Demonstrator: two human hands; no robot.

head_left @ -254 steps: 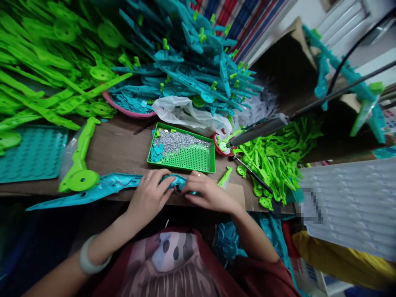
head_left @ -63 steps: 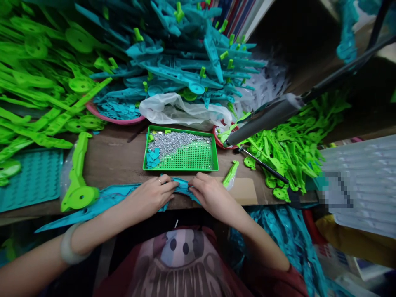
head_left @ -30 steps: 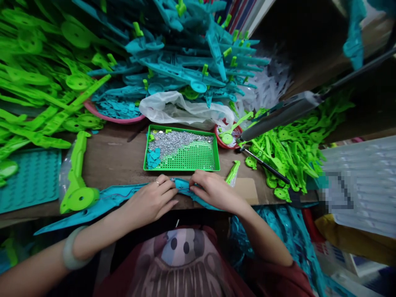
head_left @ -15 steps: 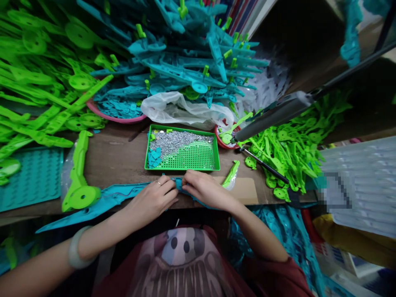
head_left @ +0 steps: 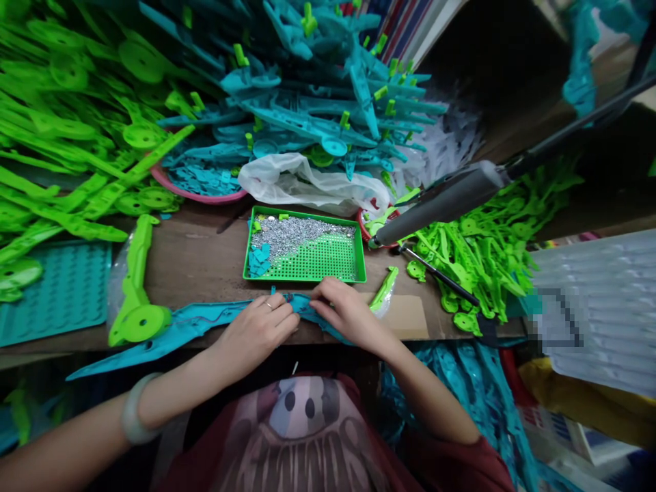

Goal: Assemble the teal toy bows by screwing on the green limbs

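Note:
A long blue plastic shell (head_left: 205, 313) lies along the table's front edge, its pointed end at the left and a dark thread-like line along its inside. My left hand (head_left: 259, 326), with a ring, is closed on its middle. My right hand (head_left: 344, 309) has its fingers bent and pressed on the shell a little to the right; anything small at its fingertips is hidden. Just beyond both hands stands a green perforated tray (head_left: 328, 263) with many small silvery screws (head_left: 302, 231) and small blue pieces (head_left: 259, 260). A lime green part (head_left: 143, 322) touches the shell at the left.
Heaps of green parts (head_left: 56, 143) and blue parts (head_left: 307, 102) rise at the back. A pink basin (head_left: 169, 184) and a red basket (head_left: 366, 236) stand behind the tray. A grey power screwdriver (head_left: 441, 201) slants in from the right. Cardboard (head_left: 404, 318) lies by my right hand.
My right hand has shifted slightly right and lifted a little, opening a gap between the hands where more of the shell shows. The power screwdriver has swung slightly left and down.

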